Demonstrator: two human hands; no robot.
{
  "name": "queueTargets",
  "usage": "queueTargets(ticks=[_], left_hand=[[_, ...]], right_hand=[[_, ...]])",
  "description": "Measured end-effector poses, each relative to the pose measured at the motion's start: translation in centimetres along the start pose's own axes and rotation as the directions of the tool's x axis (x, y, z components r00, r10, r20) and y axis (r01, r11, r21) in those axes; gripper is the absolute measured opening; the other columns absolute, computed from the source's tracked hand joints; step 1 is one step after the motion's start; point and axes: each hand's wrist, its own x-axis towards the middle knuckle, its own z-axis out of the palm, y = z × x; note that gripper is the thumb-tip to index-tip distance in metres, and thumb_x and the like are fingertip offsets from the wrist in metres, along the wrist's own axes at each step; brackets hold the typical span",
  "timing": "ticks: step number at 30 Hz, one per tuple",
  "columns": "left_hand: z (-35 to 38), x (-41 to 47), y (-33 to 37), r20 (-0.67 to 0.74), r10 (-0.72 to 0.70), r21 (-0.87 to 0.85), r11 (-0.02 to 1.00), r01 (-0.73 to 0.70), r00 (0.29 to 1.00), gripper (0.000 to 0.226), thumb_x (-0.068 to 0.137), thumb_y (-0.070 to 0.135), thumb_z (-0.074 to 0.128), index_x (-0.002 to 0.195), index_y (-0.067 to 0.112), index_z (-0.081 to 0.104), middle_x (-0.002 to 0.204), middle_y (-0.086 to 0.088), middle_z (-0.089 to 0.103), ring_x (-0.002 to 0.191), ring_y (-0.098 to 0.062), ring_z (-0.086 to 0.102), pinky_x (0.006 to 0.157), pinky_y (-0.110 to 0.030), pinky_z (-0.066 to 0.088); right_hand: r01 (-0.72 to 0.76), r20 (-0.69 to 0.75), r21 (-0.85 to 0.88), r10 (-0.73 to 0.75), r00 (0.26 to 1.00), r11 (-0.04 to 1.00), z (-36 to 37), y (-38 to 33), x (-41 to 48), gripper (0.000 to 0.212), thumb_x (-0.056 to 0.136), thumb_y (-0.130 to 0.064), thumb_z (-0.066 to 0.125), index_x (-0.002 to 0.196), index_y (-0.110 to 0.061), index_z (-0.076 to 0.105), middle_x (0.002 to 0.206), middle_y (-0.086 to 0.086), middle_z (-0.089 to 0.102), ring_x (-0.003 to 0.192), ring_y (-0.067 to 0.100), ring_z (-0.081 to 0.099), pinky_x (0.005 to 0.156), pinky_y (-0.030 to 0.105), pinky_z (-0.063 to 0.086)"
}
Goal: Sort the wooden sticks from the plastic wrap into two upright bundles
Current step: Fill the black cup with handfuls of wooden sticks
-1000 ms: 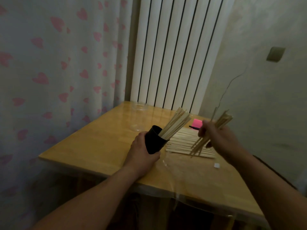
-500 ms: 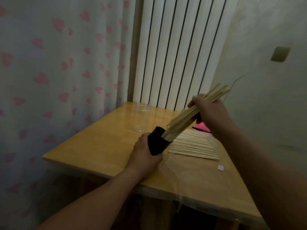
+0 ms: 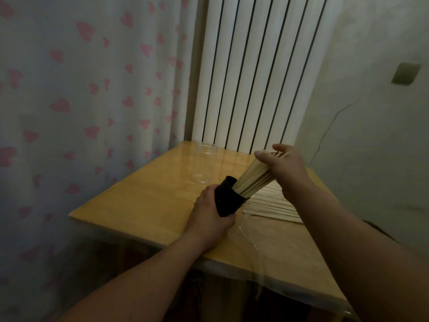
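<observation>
Black cup (image 3: 228,201) tilted rightward, gripped round its wall by left hand (image 3: 209,212) over table (image 3: 139,201). Bundle (image 3: 253,180) seated in cup mouth, long axis slanting up and right into right hand (image 3: 285,168), thumb and fingers curled over top ends. Loose sticks (image 3: 271,205) flat on wrap (image 3: 255,240), just right of cup, beneath right forearm; nearer that hand. Clear jar (image 3: 205,163) behind, apart, probably for second bundle.

Loose sticks (image 3: 274,209), plastic wrap (image 3: 267,242), clear jar (image 3: 204,163) on table (image 3: 144,201)
</observation>
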Motion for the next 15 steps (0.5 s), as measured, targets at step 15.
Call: queueTargets(ticks=[15], left_hand=[[0.1, 0.1, -0.3, 0.002, -0.014, 0.016, 1.0, 0.014, 1.0, 0.08, 0.076, 0.044, 0.083, 0.142, 0.037, 0.04, 0.131, 0.014, 0.052, 0.121, -0.013, 0.054, 0.101, -0.044, 0.054]], right_hand=[[0.095, -0.101, -0.143, -0.11, 0.989, 0.985, -5.7, 1.2, -3.8, 0.06, 0.11, -0.047, 0.041, 0.086, -0.002, 0.072, 0.074, 0.015, 0.072, 0.062, 0.025, 0.061, 0.06, 0.039, 0.046]])
